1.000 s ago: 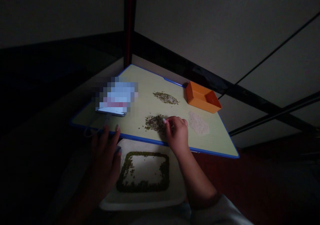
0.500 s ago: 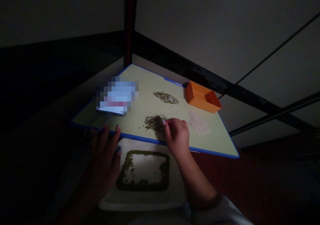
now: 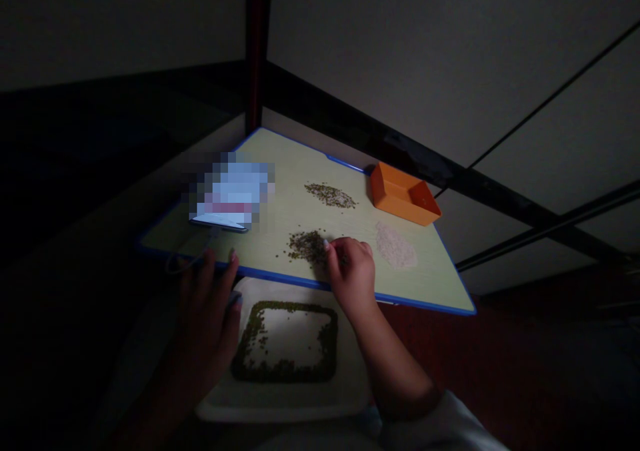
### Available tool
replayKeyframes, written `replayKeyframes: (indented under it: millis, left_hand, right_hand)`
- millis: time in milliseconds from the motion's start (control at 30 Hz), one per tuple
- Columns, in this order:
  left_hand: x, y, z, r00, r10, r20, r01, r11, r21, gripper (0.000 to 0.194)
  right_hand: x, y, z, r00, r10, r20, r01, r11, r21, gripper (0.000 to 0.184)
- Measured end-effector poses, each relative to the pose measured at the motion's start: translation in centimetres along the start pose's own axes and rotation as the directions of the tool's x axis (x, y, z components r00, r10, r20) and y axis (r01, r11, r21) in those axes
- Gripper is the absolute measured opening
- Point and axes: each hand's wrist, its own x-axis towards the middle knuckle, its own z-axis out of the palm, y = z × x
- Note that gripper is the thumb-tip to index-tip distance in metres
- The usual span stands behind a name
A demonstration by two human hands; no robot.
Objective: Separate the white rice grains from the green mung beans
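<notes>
My right hand rests on a pale yellow board with a blue edge, its fingers curled and pinched at the right side of a dark heap of small green grains. What the fingertips hold is too small to see. My left hand lies with fingers stretched along the left rim of a white tray held below the board's near edge. Green grains ring the tray's floor. A second grain heap and a pale heap lie farther back on the board.
An orange rectangular box stands at the board's far right corner. A lit phone with a cable lies on the board's left side. A dark post and dark rails stand behind. The room is very dim.
My right hand has shifted slightly left over the dark grain heap. The left hand and the tray have stayed in place.
</notes>
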Motion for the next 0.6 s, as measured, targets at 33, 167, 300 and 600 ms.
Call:
replayKeyframes:
  millis: [33,167,300,600]
  left_hand:
    - [0.00,0.01,0.00,1.000,0.002,0.000,-0.002,1.000,0.000,0.078]
    - [-0.02,0.02,0.04,1.000,-0.002,-0.005,0.002,1.000,0.004,0.078]
    - [0.00,0.05,0.00,1.000,-0.004,0.000,0.004,1.000,0.007,0.078]
    - [0.04,-0.09,0.17,1.000,0.002,-0.010,-0.002,1.000,0.015,0.078]
  right_hand:
    - [0.00,0.04,0.04,1.000,-0.002,0.005,0.002,1.000,-0.003,0.016]
    - [0.03,0.22,0.22,1.000,-0.014,0.017,0.014,1.000,-0.009,0.017]
    - [0.12,0.20,0.45,0.999,-0.037,0.013,0.037,0.999,-0.008,0.017]
    - [0.37,0.25,0.90,0.998,-0.053,0.017,0.054,0.998,-0.022,0.015]
